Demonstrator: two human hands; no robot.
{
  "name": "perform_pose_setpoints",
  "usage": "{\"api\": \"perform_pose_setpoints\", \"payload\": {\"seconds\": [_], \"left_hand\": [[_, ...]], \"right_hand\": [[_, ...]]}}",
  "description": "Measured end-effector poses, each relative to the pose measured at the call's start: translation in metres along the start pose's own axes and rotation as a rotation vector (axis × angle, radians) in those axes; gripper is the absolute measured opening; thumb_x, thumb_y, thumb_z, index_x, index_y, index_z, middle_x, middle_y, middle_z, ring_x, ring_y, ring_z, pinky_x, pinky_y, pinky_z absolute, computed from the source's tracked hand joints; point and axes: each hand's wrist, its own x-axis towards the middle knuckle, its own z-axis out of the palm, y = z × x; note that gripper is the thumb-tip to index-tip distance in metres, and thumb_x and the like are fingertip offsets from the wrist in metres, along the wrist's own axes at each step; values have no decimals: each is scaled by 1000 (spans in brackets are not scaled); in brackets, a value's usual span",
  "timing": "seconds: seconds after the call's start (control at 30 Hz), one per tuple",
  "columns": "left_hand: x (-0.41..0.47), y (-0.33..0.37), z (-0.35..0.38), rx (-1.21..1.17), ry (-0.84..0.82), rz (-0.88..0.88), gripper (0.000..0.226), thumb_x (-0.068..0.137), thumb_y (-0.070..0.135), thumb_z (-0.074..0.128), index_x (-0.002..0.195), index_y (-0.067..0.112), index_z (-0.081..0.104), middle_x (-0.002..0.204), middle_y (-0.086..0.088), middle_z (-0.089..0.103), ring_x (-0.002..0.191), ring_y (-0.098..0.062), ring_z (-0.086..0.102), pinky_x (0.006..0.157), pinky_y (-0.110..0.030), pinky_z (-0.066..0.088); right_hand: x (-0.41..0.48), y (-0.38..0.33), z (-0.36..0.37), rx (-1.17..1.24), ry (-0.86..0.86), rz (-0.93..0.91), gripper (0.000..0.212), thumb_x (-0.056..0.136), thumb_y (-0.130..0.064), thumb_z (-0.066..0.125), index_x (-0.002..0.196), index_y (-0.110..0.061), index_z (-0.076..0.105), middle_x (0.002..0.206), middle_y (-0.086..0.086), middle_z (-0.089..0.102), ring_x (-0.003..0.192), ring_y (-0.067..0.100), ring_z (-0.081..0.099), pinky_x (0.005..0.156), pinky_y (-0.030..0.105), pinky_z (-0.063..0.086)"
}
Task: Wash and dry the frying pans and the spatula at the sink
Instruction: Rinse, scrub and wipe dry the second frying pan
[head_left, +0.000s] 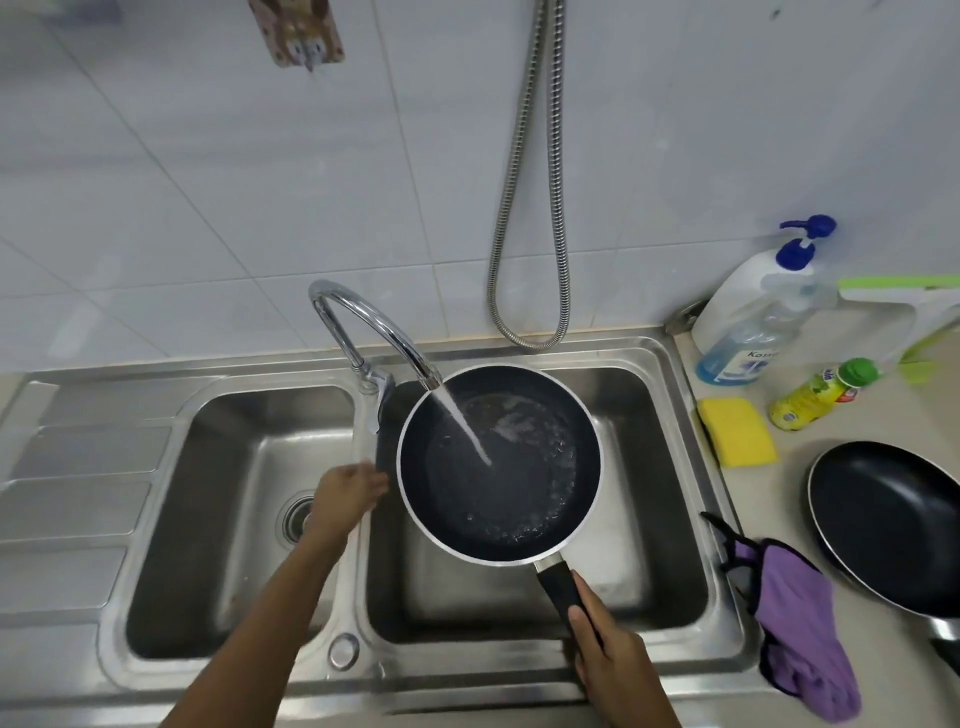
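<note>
One pan (519, 499), mouth up, handle (558, 583) toward right hand (615, 657)

The sink (78, 467) is made of brushed steel, the tap (358, 317) of polished chrome. The pan under the tap (519, 499) is coated dark and matt, rimmed in bare metal; the pan on the counter (893, 519) is glossier.

Single head-worn view, facing steeply down at the sink (623, 351), close above, edges apparently lens-bowed

Counter (800, 448): frying pan (893, 519), sponge (736, 432), pump bottle (748, 322), cloth (800, 623)
</note>
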Motion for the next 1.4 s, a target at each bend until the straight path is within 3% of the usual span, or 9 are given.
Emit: {"api": "perform_pose_setpoints", "payload": {"seconds": [0.27,0.47,0.6,0.77,0.93,1.07,1.17,1.3,1.4], "left_hand": [[3,54,26,-307,-16,-91,39,108,15,41,138,-10,47,136,-25,59,129,-35,57,103,-38,46],[-1,75,22,-220,171,225,18,92,14,60,79,11,72,78,-3,64,78,-16,57,78,-37,49],[4,126,45,26,27,345,24,91,9,47,82,4,69,83,-10,66,84,-26,60,79,-37,49],[0,70,30,195,41,423,28,100,24,54,126,16,62,128,-6,67,118,-25,63,105,-47,49],[-91,-30,39,112,107,407,28,96,41,64,77,19,64,61,4,66,55,-12,60,62,-38,52],[-142,-70,87,123,-216,127,57,76,73,60,67,17,63,56,8,58,54,-9,52,59,-31,46],[-147,-70,124,-5,-491,-127,67,71,79,67,85,13,74,83,1,77,77,-14,73,80,-34,59],[-156,-56,156,-438,-436,-437,46,78,50,81,98,10,72,84,-6,75,72,-19,72,63,-27,58],[-163,-46,166,-494,-298,-409,30,79,28,85,90,5,68,70,-6,74,57,-15,69,48,-21,53]], "right_hand": [[5,-3,-5,-40,-2,46,44,102,-40,49,139,-62,42,52,0,57,47,15,59,59,33,52],[1,2,-14,-26,-5,39,44,102,-43,47,139,-65,40,54,3,60,50,14,61,60,33,52],[-1,-1,-17,-41,-22,43,43,102,-40,48,142,-57,42,56,5,62,51,14,62,59,29,50],[-3,3,-13,-27,-24,51,44,101,-46,45,142,-61,39,58,3,62,56,16,64,63,33,53],[-6,-6,-11,-13,-28,-18,44,101,-48,43,132,-77,31,63,-17,57,63,7,61,72,33,54],[-6,-21,-6,9,-68,-27,42,102,-49,40,138,-70,33,84,-18,57,75,4,56,78,31,53],[-10,-32,1,73,-99,-13,43,105,-40,37,141,-65,34,99,-16,62,84,5,58,80,28,49],[-18,-41,9,139,-153,54,52,98,-37,32,145,-60,29,141,-6,59,116,11,63,101,39,53],[-21,-46,2,154,-144,41,52,100,-27,33,137,-63,32,110,-2,72,80,5,68,73,24,54]]}}
